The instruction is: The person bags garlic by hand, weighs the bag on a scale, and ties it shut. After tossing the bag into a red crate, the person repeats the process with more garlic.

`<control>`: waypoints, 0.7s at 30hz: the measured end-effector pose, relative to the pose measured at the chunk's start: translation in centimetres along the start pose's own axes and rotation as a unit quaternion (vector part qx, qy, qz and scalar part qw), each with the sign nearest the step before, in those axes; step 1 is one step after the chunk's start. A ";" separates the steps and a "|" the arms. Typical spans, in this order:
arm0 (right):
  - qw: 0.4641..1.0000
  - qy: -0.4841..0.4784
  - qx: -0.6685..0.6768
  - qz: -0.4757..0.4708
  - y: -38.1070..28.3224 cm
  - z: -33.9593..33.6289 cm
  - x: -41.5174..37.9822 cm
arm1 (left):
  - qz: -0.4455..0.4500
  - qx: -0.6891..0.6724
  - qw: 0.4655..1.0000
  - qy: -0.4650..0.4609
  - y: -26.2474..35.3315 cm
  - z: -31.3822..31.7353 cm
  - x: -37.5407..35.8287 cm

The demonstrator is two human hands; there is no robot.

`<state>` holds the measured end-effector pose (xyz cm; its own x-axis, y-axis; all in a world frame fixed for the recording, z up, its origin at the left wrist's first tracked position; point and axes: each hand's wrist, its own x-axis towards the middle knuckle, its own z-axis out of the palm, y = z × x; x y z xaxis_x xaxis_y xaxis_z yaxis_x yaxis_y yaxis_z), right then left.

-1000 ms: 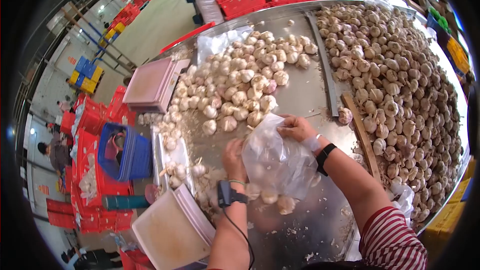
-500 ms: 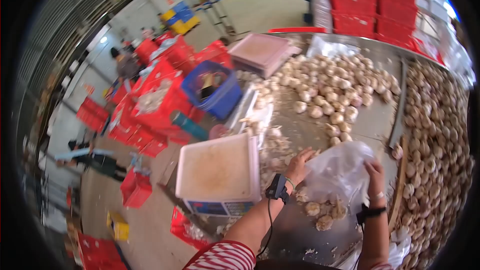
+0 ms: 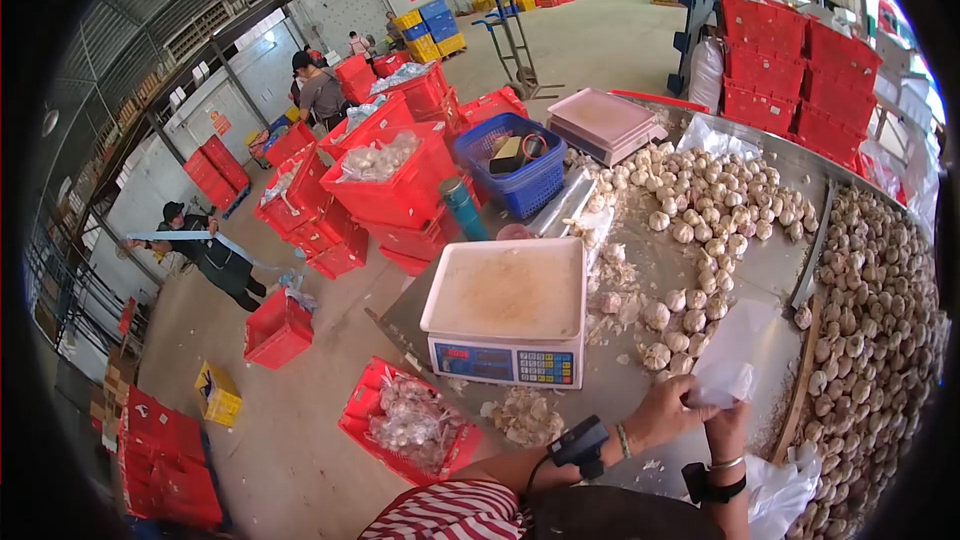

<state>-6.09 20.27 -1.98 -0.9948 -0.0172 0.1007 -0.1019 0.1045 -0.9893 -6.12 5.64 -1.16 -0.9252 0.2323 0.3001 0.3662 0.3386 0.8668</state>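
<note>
A thin, clear plastic bag (image 3: 738, 345) stands up from both hands over the metal table. My left hand (image 3: 662, 416) pinches the bag's lower edge with its fingers closed. Against the same edge, my right hand (image 3: 728, 428) is closed on the plastic, its fingers partly hidden. Garlic bulbs (image 3: 690, 315) lie just beyond the bag, in a band that runs up to a larger heap (image 3: 715, 195). A white digital scale (image 3: 505, 290) with a bare, stained pan stands left of my hands.
Many garlic bulbs (image 3: 870, 340) fill the right side behind a wooden strip (image 3: 797, 385). A second scale (image 3: 605, 120), a blue basket (image 3: 515, 180) and a green bottle (image 3: 462, 208) stand farther off. A red crate (image 3: 460, 445) of bagged garlic sits lower left. People work in the background.
My hands have come together and nearer to me. The bag, spread between them before, is now gathered at its lower edge. My view has tilted up, showing more of the room.
</note>
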 end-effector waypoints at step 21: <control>0.971 0.018 -0.225 -0.076 -2.4 4.7 -10.9 | -0.185 -0.249 0.942 -0.126 -3.4 -14.5 -14.2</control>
<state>5.03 15.55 -1.21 -0.9668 -0.0330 0.2534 -0.2323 0.5269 -0.8175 4.34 -12.04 -2.64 -0.9039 0.4135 -0.1100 -0.1282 -0.0166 0.9916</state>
